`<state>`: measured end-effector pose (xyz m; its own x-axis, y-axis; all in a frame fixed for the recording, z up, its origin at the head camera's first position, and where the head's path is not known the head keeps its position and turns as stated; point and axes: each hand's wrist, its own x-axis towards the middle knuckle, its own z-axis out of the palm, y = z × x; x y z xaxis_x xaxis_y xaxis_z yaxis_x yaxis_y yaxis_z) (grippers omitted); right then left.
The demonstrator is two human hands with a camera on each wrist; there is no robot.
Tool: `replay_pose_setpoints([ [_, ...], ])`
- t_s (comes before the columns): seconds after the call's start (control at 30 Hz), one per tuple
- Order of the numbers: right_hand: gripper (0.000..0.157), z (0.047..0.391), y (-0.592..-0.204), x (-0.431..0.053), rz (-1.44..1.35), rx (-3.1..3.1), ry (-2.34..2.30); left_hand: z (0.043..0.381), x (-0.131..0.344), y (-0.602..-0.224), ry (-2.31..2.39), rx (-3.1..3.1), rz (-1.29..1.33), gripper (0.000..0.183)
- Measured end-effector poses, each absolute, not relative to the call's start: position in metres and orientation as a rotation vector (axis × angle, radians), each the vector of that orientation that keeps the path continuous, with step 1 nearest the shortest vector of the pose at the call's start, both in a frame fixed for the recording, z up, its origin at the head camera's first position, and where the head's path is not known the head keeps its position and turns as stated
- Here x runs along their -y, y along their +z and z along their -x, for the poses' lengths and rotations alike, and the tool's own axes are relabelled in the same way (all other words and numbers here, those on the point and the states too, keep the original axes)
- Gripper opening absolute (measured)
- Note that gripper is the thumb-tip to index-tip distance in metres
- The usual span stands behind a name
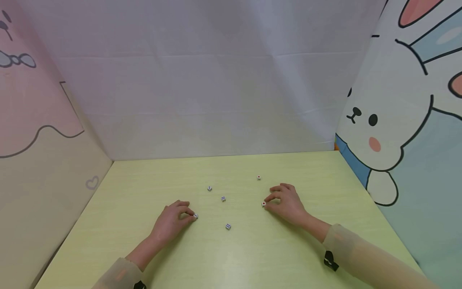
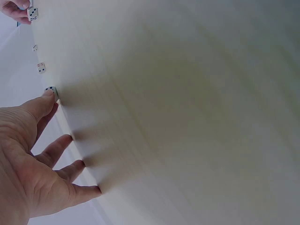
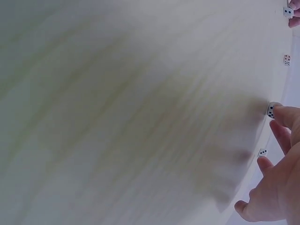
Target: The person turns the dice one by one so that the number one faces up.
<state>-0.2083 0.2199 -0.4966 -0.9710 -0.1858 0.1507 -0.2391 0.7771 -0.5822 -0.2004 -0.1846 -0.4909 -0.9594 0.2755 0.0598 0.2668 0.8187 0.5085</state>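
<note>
My left hand (image 1: 173, 222) pinches a small white die (image 1: 195, 216) between thumb and index finger at the left of the table. In the left wrist view its other fingertips rest on or just over the tabletop. On the right, the thumb and index finger of my right hand (image 1: 287, 204) pinch another white die (image 1: 264, 204), whose top face shows a red dot. Between the hands lie a die close to me (image 1: 228, 226), a die in the middle (image 1: 223, 198) and a die farther back (image 1: 209, 188). Beyond the right hand sits a die with a red dot (image 1: 258, 177).
The dice lie on a pale yellow table (image 1: 288, 257). A white cloth wall (image 1: 216, 100) closes its far edge. A side panel with a cartoon rabbit (image 1: 408, 160) stands at the right, and a pink and cream panel (image 1: 43, 192) at the left.
</note>
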Motion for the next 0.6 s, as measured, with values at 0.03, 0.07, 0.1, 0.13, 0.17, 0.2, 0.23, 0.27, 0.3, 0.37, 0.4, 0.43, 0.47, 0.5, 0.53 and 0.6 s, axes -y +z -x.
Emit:
replay_pose_setpoints([
  [0.03, 0.011, 0.2084, -0.4967, -0.2197, -0.344, 2.884, 0.958, 0.2003, 0.1844, -0.4908, 0.831, -2.980, -0.444, 0.005],
  [0.07, 0.011, 0.2085, -0.4968, -0.2196, -0.343, 2.886, 0.956, 0.2001, 0.1842, -0.4906, 0.833, -2.980, -0.442, 0.005],
  [0.1, 0.011, 0.2086, -0.4970, -0.2194, -0.340, 2.887, 0.954, 0.1999, 0.1841, -0.4904, 0.834, -2.980, -0.442, 0.005],
  [0.13, 0.010, 0.2087, -0.4971, -0.2193, -0.337, 2.890, 0.955, 0.1998, 0.1839, -0.4902, 0.835, -2.980, -0.441, 0.005],
  [0.17, 0.010, 0.2087, -0.4972, -0.2193, -0.337, 2.891, 0.955, 0.1997, 0.1839, -0.4902, 0.835, -2.981, -0.441, 0.005],
  [0.2, 0.010, 0.2087, -0.4973, -0.2194, -0.335, 2.892, 0.958, 0.1997, 0.1839, -0.4903, 0.835, -2.982, -0.441, 0.006],
  [0.23, 0.010, 0.2087, -0.4974, -0.2195, -0.336, 2.892, 0.959, 0.1997, 0.1840, -0.4904, 0.837, -2.981, -0.440, 0.006],
  [0.27, 0.010, 0.2085, -0.4973, -0.2196, -0.337, 2.891, 0.961, 0.1997, 0.1841, -0.4904, 0.837, -2.981, -0.442, 0.006],
  [0.3, 0.010, 0.2085, -0.4972, -0.2196, -0.340, 2.888, 0.961, 0.1998, 0.1842, -0.4905, 0.837, -2.981, -0.443, 0.006],
  [0.37, 0.010, 0.2083, -0.4972, -0.2197, -0.346, 2.884, 0.962, 0.1999, 0.1843, -0.4907, 0.840, -2.980, -0.444, 0.006],
  [0.4, 0.010, 0.2083, -0.4973, -0.2197, -0.347, 2.881, 0.962, 0.1999, 0.1843, -0.4907, 0.842, -2.979, -0.444, 0.006],
  [0.43, 0.010, 0.2084, -0.4973, -0.2195, -0.348, 2.880, 0.962, 0.1999, 0.1843, -0.4906, 0.843, -2.979, -0.444, 0.005],
  [0.47, 0.010, 0.2085, -0.4975, -0.2194, -0.348, 2.880, 0.959, 0.2000, 0.1842, -0.4905, 0.842, -2.979, -0.444, 0.005],
  [0.5, 0.010, 0.2086, -0.4975, -0.2192, -0.349, 2.879, 0.958, 0.2000, 0.1842, -0.4904, 0.843, -2.978, -0.443, 0.005],
  [0.53, 0.010, 0.2087, -0.4975, -0.2190, -0.350, 2.881, 0.958, 0.1999, 0.1841, -0.4903, 0.843, -2.978, -0.442, 0.005],
  [0.6, 0.009, 0.2089, -0.4976, -0.2187, -0.350, 2.882, 0.954, 0.1997, 0.1839, -0.4899, 0.842, -2.977, -0.440, 0.005],
])
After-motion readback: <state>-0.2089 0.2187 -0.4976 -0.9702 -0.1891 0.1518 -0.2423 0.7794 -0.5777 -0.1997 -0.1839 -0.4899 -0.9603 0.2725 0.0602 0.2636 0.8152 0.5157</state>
